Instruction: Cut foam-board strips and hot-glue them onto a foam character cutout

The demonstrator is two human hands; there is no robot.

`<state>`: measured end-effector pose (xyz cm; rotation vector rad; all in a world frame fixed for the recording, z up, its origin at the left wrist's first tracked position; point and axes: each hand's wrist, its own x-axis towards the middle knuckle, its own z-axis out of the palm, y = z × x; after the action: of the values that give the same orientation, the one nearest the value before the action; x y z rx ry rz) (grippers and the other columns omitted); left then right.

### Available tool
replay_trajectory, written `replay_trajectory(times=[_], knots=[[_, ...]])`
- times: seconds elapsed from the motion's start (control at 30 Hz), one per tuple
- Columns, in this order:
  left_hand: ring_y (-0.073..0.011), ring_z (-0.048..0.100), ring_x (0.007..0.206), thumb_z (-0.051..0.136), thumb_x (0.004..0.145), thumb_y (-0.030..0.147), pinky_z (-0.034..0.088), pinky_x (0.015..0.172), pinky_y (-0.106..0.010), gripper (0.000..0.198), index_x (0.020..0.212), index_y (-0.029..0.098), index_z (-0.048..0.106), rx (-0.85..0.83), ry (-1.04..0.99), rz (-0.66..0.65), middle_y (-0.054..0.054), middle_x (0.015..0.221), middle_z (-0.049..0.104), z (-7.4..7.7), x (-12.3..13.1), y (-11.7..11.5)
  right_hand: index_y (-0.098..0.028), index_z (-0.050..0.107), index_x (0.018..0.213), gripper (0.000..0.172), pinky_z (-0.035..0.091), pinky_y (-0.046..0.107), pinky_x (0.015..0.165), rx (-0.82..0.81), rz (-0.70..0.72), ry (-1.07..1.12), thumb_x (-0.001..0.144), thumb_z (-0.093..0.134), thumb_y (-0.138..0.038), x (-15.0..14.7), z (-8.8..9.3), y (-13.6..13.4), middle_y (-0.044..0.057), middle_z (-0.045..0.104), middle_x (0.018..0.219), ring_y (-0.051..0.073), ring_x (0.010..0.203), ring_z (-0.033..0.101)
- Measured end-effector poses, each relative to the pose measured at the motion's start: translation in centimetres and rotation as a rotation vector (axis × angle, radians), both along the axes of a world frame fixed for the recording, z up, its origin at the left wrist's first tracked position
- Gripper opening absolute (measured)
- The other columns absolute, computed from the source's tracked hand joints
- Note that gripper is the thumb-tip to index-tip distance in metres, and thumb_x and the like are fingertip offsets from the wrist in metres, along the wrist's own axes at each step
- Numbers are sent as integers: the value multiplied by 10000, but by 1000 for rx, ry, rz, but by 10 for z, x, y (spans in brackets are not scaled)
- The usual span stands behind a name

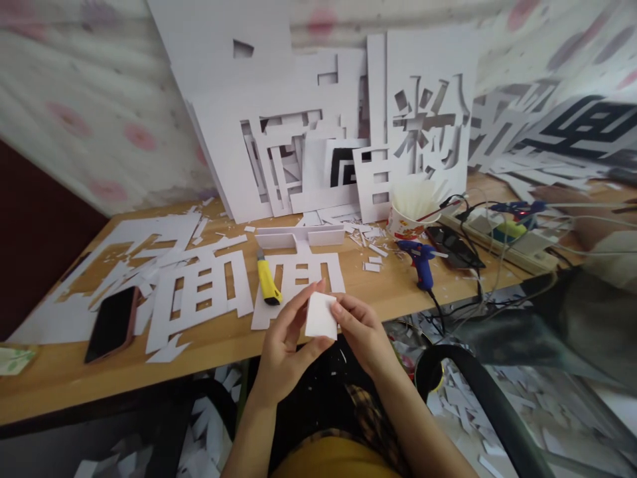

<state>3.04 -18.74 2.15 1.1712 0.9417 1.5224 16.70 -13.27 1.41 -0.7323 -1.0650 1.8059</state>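
Note:
Between my two hands, just in front of the table edge, is a small white foam board piece [321,316]. My left hand [286,352] grips its left and lower edges with thumb and fingers. From the other side, my right hand [362,332] pinches its right edge, thumb on the face. Just beyond lies a white cut-out character [331,269] with strips standing up along its far edge. A yellow utility knife [267,279] rests on that cut-out's left part. To the right, a blue glue gun [419,260] sits on the table.
A phone [112,324] and cut sheets [164,302] lie at left. Large cut boards [318,86] lean behind. A paper cup [405,222] with glue sticks, a dark phone [455,247] and a power strip [527,255] stand right, near another person's sleeve [612,285]. Scraps litter the floor.

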Motion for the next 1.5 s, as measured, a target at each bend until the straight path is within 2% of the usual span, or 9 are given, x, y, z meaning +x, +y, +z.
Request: replay_trajectory(times=[0.23,0.33,0.43,0.57,0.77,1.03,1.23,1.4,1.5], knots=[[-303,548,1307,827,741,250,487,1073,-439,703,1382,310,545,-46,38,56,-106,1382,615,-3,-5,3,-219,728,983,317,465,280,731,-14,46,-22,823,710,-493,-1,-3,2,17,720,842,140,726,620],[-299,547,1308,822,740,241,507,1050,-412,612,1312,275,605,-40,131,169,-105,1396,601,3,-13,17,-209,682,1086,340,483,348,762,258,-133,-345,915,581,-485,6,-14,11,31,705,778,183,739,630],[-280,557,1293,809,750,245,480,1078,-404,573,1286,246,608,-14,269,266,-107,1411,576,12,-26,41,-211,679,1117,272,426,483,949,697,-304,-781,939,549,-370,16,-32,24,91,733,988,279,1042,615],[-265,582,1257,809,744,275,467,1086,-424,565,1265,238,594,7,456,282,-100,1327,631,22,-43,79,-249,656,1223,375,304,628,1077,979,-163,-1128,871,656,-378,21,-62,33,115,558,1429,386,1379,398],[-269,559,1276,824,718,321,391,1146,-453,563,1243,252,632,-18,700,462,-74,1326,637,16,-57,101,-248,573,1349,431,269,641,1125,930,-49,-1231,932,599,-357,18,-70,32,127,451,1519,336,1391,414],[-232,572,1245,758,759,311,483,1021,-322,472,1204,243,618,-299,250,769,-62,1290,635,-36,-84,28,-193,677,987,247,298,608,1080,871,-143,-1150,824,744,-365,20,-67,38,127,616,1341,358,1268,481],[-208,654,843,579,785,350,546,654,-291,301,1044,203,623,-386,319,873,-30,951,653,-30,-83,31,-204,661,915,198,326,570,1030,911,-195,-1112,809,757,-341,17,-72,37,114,645,1262,355,1234,478],[-241,653,989,472,843,323,497,922,-372,317,1095,194,614,-445,648,733,-61,989,678,-25,-91,44,-212,650,915,206,336,559,1025,907,-231,-1105,795,776,-321,16,-71,35,96,640,1258,352,1233,469],[-239,641,943,426,893,396,488,924,-394,353,1138,203,591,-396,766,803,-75,1027,658,-21,-91,43,-213,632,882,225,342,563,1024,913,-256,-1080,774,797,-322,15,-71,32,88,635,1268,355,1247,453]])
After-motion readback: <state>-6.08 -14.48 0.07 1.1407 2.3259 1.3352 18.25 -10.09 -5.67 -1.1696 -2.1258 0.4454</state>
